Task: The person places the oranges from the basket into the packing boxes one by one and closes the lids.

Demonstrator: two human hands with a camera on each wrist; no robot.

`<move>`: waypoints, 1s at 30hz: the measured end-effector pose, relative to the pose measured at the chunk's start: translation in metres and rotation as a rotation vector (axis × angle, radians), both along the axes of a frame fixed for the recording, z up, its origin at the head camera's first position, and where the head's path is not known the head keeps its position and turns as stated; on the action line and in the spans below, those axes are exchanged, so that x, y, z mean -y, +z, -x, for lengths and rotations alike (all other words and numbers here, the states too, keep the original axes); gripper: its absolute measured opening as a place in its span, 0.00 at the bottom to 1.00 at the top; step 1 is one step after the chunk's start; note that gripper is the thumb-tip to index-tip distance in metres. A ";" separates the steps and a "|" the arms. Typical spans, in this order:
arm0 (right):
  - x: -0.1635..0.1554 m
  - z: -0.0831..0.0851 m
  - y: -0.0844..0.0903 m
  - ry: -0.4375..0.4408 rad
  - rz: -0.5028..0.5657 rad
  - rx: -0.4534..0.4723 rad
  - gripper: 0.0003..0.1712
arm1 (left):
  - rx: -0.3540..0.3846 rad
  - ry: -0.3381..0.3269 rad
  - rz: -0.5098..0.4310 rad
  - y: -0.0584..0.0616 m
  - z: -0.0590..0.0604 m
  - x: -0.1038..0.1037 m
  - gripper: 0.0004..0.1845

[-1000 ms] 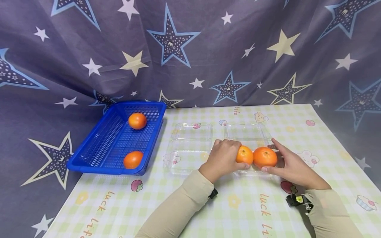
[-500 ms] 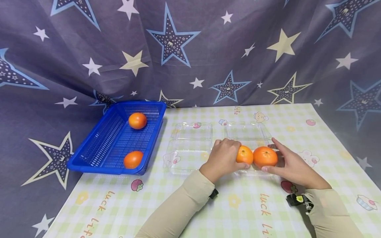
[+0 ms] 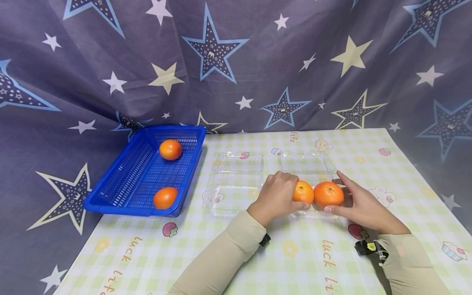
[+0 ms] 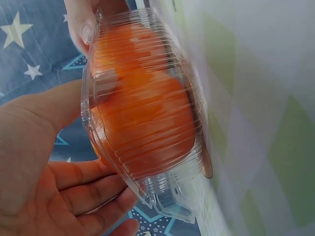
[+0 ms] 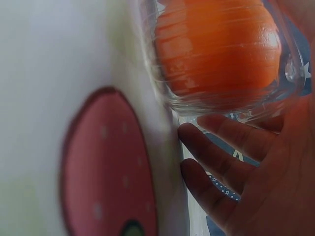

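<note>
clear container point(image 4: 147, 162): thin ribbed plastic, glossy | oranges point(image 3: 328, 194): smooth, faint sheen | basket point(image 3: 121, 192): blue perforated plastic, slightly shiny | desk cover point(image 3: 295, 262): smooth printed check sheet, matt | backdrop point(image 3: 236, 61): soft creased cloth, matt | sleeves point(image 3: 221, 258): beige knit fabric
</note>
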State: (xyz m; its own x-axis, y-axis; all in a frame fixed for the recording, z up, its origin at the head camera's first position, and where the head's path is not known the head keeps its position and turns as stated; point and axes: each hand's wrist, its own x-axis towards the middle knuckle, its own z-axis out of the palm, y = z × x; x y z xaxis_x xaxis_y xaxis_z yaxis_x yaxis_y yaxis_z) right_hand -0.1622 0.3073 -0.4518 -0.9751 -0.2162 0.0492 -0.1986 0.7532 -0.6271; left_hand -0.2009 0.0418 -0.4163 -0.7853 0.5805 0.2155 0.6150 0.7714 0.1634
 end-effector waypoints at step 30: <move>-0.003 0.001 0.000 -0.050 0.122 -0.015 0.57 | 0.172 0.050 -0.180 0.004 0.000 0.002 0.39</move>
State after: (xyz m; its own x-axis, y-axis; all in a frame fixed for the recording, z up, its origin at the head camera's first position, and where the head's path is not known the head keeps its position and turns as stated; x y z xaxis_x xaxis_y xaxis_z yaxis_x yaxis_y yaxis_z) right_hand -0.1632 0.3105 -0.4521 -0.9834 -0.1593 0.0864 -0.1728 0.6805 -0.7121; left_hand -0.2008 0.0401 -0.4121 -0.8459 0.5046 0.1726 0.5283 0.7487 0.4003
